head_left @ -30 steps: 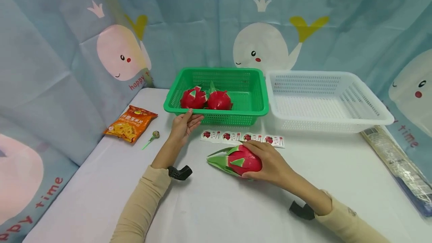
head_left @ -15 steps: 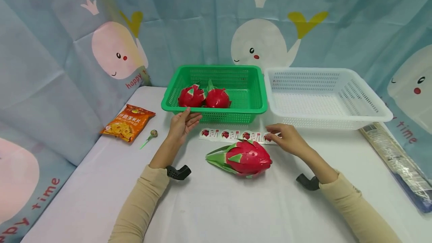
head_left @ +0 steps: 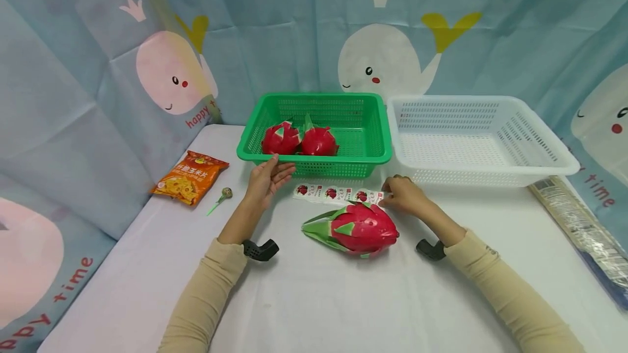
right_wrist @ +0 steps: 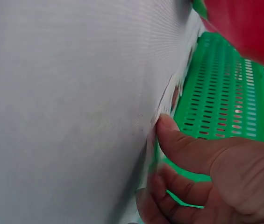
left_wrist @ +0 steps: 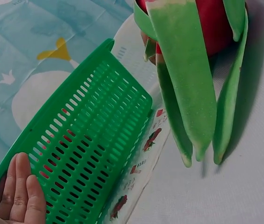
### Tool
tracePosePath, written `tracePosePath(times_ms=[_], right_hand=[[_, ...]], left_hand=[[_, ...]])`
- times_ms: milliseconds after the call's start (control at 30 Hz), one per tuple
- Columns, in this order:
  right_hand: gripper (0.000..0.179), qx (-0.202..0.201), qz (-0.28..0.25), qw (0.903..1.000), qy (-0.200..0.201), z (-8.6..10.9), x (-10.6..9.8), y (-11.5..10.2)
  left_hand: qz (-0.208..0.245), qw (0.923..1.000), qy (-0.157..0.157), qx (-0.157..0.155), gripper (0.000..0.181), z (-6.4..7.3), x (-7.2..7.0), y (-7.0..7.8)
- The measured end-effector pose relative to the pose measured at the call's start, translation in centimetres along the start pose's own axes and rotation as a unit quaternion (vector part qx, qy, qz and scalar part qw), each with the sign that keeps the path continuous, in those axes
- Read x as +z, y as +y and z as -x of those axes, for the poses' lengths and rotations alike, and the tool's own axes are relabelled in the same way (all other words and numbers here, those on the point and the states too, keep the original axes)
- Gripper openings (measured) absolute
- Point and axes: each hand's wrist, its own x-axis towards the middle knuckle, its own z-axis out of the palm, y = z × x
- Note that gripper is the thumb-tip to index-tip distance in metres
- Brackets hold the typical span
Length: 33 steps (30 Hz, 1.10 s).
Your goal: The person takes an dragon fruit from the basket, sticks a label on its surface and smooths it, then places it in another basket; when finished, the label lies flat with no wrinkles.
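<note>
Pinch on stickers (head_left: 330, 194) beside dragonfruit (head_left: 370, 230)

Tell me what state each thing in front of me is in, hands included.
Green basket: upright, holding two dragon fruits
White basket: upright
Front dragon fruit: lying on its side, held by neither hand
Sticker strip: right end pinched
Left hand: touching green basket's rim
Right hand: pinching sticker strip
Snack bag: lying down
Lollipop: lying down
</note>
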Motion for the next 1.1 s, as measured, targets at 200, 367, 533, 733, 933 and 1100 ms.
tracePosePath(times_ms=[200, 367, 533, 733, 933, 1100], right_hand=[[0.027, 0.027, -0.038, 0.9977, -0.048, 0.0, -0.1, 0.6], [0.018, -0.008, -0.075, 0.9964, -0.039, 0.4, 0.0, 1.2], [0.017, -0.044, -0.084, 0.9954, -0.009, 1.1, -0.2, 1.7], [0.017, -0.05, -0.077, 0.9958, -0.002, 1.9, -0.7, 2.2], [0.024, -0.079, -0.052, 0.9954, 0.015, 3.8, -3.0, 1.8], [0.028, -0.167, -0.051, 0.9794, 0.102, 3.8, -5.1, -2.2]], left_hand=[[-0.011, 0.9999, -0.006, -0.007, 0.023, -0.1, -0.5, -0.3], [-0.222, 0.9746, 0.032, 0.011, 0.033, -0.6, -0.9, -1.4], [-0.413, 0.9092, 0.038, 0.04, 0.035, -0.9, -0.3, -2.4], [-0.418, 0.9075, 0.002, 0.041, 0.025, -0.5, 0.9, -2.8], [-0.414, 0.9074, -0.04, 0.059, 0.022, 0.3, 2.6, -2.1], [-0.391, 0.9158, -0.078, 0.046, 0.026, 1.0, 4.7, -0.7]])
